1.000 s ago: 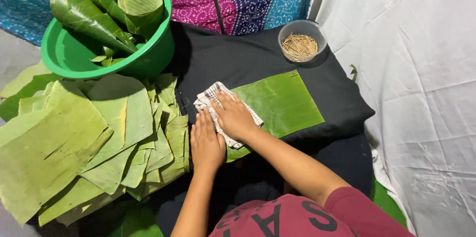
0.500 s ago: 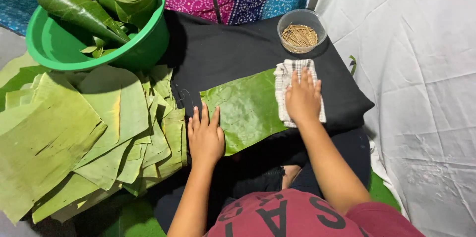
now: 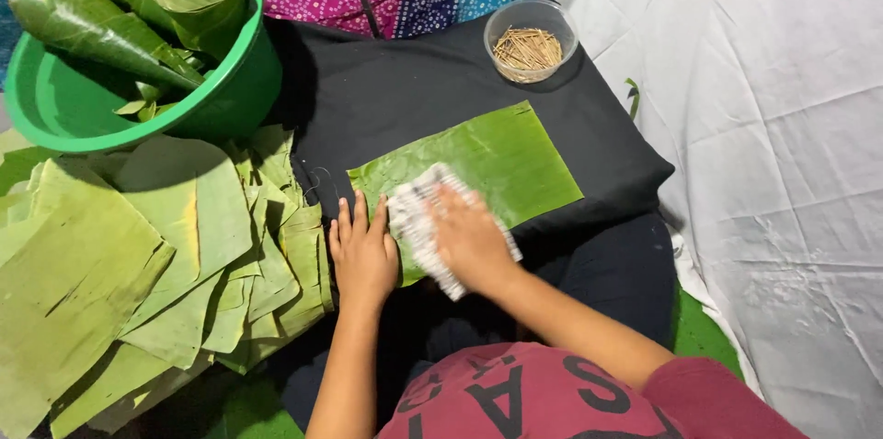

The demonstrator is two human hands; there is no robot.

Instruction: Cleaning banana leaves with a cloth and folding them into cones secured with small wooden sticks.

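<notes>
A rectangular piece of green banana leaf (image 3: 501,159) lies flat on a black cloth-covered surface (image 3: 405,90). My left hand (image 3: 363,250) rests flat, fingers together, on the leaf's left end, pinning it down. My right hand (image 3: 471,235) presses a white patterned cloth (image 3: 414,218) onto the left part of the leaf, right beside my left hand. The cloth is blurred from motion.
A pile of cut banana leaf pieces (image 3: 138,264) lies to the left. A green plastic basin (image 3: 212,99) with rolled leaves stands at the back left. A small bowl of thin wooden sticks (image 3: 529,39) sits at the back. White sheet (image 3: 773,145) covers the right side.
My right hand slid the cloth from the leaf's left part to its right end, then back to the left beside my left hand. My left hand stayed on the leaf's edge.
</notes>
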